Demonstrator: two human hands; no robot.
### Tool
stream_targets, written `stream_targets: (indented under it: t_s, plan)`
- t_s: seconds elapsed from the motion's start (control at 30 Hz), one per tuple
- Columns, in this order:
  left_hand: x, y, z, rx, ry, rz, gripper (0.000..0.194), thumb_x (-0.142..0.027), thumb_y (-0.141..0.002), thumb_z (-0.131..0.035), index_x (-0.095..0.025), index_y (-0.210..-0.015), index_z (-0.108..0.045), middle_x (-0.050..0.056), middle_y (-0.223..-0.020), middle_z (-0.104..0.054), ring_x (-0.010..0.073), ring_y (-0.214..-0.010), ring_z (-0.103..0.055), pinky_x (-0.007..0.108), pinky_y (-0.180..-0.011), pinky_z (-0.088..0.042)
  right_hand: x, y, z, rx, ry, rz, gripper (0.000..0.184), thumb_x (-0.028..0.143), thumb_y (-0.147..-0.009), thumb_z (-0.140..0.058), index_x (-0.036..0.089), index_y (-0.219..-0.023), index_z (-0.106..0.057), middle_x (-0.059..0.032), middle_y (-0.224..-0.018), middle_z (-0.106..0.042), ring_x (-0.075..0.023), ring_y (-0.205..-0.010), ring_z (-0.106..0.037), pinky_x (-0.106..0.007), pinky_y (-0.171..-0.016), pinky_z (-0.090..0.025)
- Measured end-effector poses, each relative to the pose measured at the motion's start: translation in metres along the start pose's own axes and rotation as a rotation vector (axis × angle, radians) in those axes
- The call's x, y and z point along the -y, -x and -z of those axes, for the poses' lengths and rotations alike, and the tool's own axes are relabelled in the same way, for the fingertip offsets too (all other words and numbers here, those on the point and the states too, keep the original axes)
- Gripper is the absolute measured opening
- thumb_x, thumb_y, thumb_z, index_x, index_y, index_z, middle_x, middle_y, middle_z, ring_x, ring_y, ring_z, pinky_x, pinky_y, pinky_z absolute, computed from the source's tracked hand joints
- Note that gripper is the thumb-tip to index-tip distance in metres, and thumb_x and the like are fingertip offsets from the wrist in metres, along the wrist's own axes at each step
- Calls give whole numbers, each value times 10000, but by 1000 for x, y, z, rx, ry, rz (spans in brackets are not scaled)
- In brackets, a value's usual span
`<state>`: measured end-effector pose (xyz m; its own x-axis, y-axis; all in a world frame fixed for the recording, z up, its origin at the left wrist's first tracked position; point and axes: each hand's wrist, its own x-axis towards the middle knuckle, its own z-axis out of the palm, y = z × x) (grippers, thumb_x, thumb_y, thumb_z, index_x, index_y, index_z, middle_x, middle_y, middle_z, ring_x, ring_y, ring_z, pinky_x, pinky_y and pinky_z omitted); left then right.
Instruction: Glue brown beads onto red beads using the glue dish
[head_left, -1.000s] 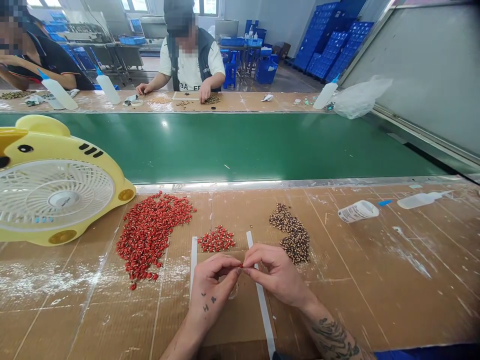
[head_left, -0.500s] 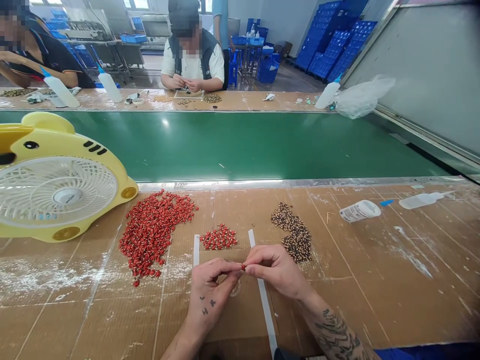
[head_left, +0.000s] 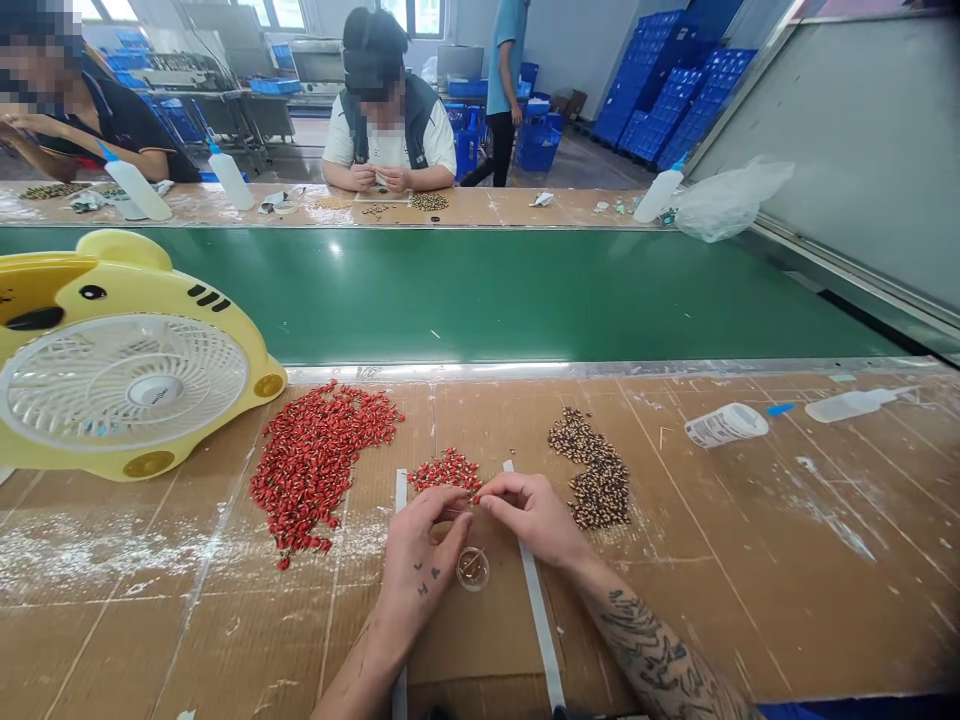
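Note:
My right hand pinches a small red piece between thumb and forefinger. Close beside it, my left hand holds its thumb and forefinger apart, the forefinger's tip near that piece. A small clear round dish lies below my fingers on a cardboard mat between two white tape strips. Just beyond my hands is a small heap of red pieces. To the left spreads a larger pile of red pieces, and right of my right hand a pile of small black-and-tan pieces.
A yellow animal-shaped fan stands at the left. At the right lie a white bottle, a blue tip and a clear squeeze bottle. Beyond the green belt, a co-worker sits handling small pieces; another person walks behind.
My left thumb and forefinger have parted, leaving the red piece in my right fingers. Both hands sit slightly farther forward, and more of the clear dish shows. A person behind has stepped right.

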<state>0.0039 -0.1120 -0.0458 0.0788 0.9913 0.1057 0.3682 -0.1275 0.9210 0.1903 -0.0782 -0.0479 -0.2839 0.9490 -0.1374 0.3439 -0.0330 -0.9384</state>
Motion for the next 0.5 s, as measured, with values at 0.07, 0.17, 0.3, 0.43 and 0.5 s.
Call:
stream_targets:
  t_s: [0.07, 0.17, 0.3, 0.43, 0.5]
  plan:
    - [7, 6, 17, -46, -130, -55, 194, -204, -860, -593, -211, -1019, -703, 60, -992, -736, 173, -785, -702, 274, -736, -573, -4, -3, 5, -46, 113, -1, 154, 265, -838, -620, 179, -813, -745, -45, -807, -725, -183, -717, -629, -280, -660, -460]
    - [22, 24, 56, -162, -431, -102, 176, -265, -888, -560, -212, -958, -712, 70, -963, -727, 209, -846, -694, 317, -778, -560, -8, -4, 9, -80, 303, 59, 163, 244, -855, -607, 198, -787, -748, -29, -758, -690, -172, -671, -592, -283, -635, -427]
    - [42, 47, 100, -170, -752, -39, 225, -310, -896, -513, -223, -964, -709, 74, -998, -710, 231, -827, -697, 334, -735, -556, -10, -6, 3, -83, 425, 118, 193, 233, -880, -580, 204, -795, -750, -33, -735, -657, -177, -675, -577, -289, -633, -415]
    - [56, 57, 111, -104, -817, -9, 255, -267, -911, -457, -227, -924, -709, 61, -978, -718, 213, -802, -712, 301, -692, -561, -10, -7, 1, -60, 456, 141, 198, 232, -887, -572, 205, -811, -753, -36, -737, -655, -183, -684, -579, -296, -642, -419]
    - [58, 56, 111, -78, -817, -15, 266, -256, -918, -443, -231, -909, -708, 56, -957, -727, 212, -814, -717, 297, -702, -564, -9, -5, 6, -74, 432, 139, 187, 236, -889, -574, 208, -842, -753, -33, -756, -663, -180, -680, -580, -296, -641, -421]
